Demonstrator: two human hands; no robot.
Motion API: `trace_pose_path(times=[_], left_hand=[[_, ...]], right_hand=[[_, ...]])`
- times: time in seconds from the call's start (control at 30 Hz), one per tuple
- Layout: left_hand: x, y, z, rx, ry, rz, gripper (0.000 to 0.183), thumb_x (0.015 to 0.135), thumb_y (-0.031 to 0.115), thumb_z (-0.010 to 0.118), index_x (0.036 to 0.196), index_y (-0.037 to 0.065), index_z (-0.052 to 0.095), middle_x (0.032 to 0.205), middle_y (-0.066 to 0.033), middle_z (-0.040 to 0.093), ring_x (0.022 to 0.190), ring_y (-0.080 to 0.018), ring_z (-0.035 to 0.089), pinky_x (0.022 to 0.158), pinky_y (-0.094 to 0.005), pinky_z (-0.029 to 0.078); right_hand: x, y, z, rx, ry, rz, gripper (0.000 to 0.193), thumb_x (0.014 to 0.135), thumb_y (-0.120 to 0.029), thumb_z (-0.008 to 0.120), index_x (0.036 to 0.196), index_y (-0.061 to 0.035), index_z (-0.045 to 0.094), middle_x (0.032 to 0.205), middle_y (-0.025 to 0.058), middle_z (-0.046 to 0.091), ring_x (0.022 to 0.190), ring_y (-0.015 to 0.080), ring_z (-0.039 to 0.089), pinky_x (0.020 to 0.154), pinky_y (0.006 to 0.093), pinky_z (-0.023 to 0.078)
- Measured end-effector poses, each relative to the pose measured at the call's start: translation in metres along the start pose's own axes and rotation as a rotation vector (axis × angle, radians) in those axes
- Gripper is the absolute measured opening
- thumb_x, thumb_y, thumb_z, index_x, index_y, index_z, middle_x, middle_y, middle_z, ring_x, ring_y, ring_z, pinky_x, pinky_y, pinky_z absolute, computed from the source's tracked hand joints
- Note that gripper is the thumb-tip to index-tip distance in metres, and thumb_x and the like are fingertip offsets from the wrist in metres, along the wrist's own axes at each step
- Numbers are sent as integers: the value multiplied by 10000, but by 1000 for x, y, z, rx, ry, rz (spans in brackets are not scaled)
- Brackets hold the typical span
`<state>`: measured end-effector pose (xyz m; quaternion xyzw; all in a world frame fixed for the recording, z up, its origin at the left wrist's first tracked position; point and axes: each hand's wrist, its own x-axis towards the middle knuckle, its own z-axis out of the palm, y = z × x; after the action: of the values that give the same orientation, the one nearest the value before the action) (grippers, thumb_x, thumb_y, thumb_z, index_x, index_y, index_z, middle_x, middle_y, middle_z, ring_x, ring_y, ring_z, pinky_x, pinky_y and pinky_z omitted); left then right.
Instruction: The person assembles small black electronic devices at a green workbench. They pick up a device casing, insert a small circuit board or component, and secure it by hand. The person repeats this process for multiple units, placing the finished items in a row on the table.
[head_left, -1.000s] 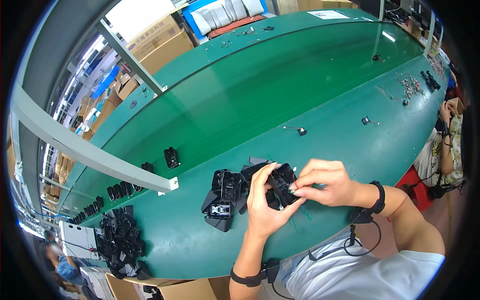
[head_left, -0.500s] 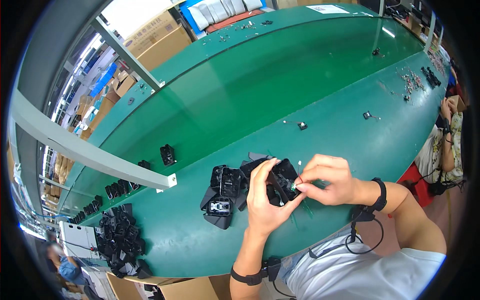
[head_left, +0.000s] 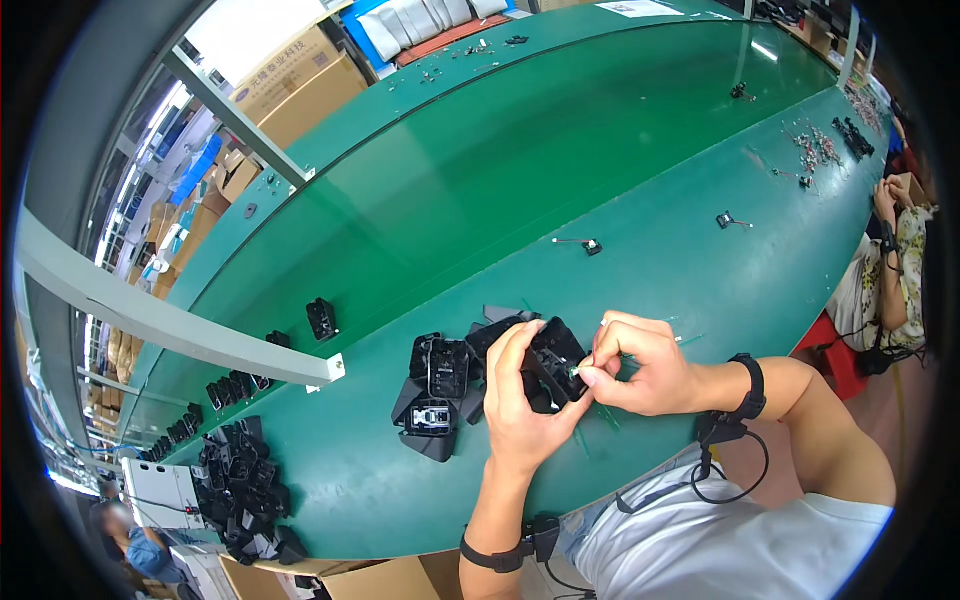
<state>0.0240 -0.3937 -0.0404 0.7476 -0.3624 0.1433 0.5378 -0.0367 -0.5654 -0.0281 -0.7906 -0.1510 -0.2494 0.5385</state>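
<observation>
The white-tipped lead no longer showed beyond the right fingertips, which suggested that the small green part (head_left: 575,371) had been turned and that close handwork at the housing continued. The right hand (head_left: 645,370) pinched this part between thumb and forefinger; the left hand (head_left: 525,415) gripped the black housing (head_left: 555,350), which lay between its fingers and thumb, just left of the right fingertips. Half a second earlier, the lead had stood upright above those fingertips. Other black housings (head_left: 445,368) lay left of the left fingers, as before.
</observation>
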Motion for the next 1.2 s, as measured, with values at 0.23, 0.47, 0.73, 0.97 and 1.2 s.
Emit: trace_pose_path(times=[0.23, 0.47, 0.73, 0.97, 1.2], left_hand=[[3, 1, -5, -1, -58, -1, 796, 615, 90, 909, 1314, -14, 542, 1232, -163, 596, 1079, -262, 646, 800, -341, 573], [8, 5, -5, 126, -126, 34, 870, 554, 160, 957, 1316, -25, 580, 1214, -198, 615, 1062, -302, 651, 842, -365, 567], [2, 13, -13, 146, -116, 59, 944, 492, 271, 994, 1278, -78, 603, 1154, -212, 620, 1011, -330, 650, 861, -403, 553], [2, 15, -12, 144, -156, 71, 1015, 476, 372, 1000, 1315, -39, 605, 1046, -157, 615, 902, -265, 648, 753, -370, 561], [4, 15, -15, -6, -92, 10, 982, 485, 418, 985, 1315, 21, 643, 1162, -132, 559, 892, -236, 630, 738, -358, 558]], right_hand=[[4, 6, -4, -4, -92, -73, 163, 799, -33, 772, 779, -11, 612, 775, 82, 613, 621, 148, 583, 539, 273, 472], [12, 17, -13, 33, -195, -12, 119, 812, -52, 770, 918, -22, 724, 884, 91, 637, 780, 176, 651, 661, 282, 532], [13, 12, -12, 255, -305, 112, 106, 821, -61, 754, 923, -47, 727, 1023, 50, 602, 852, 139, 617, 696, 266, 503], [12, 7, -20, 284, -307, 107, 43, 811, -47, 749, 820, -43, 708, 1171, 116, 550, 1040, 217, 610, 870, 354, 521], [12, 12, -16, 495, -387, 138, 79, 895, -97, 707, 907, -19, 710, 1496, 209, 413, 1234, 247, 561, 935, 373, 518]])
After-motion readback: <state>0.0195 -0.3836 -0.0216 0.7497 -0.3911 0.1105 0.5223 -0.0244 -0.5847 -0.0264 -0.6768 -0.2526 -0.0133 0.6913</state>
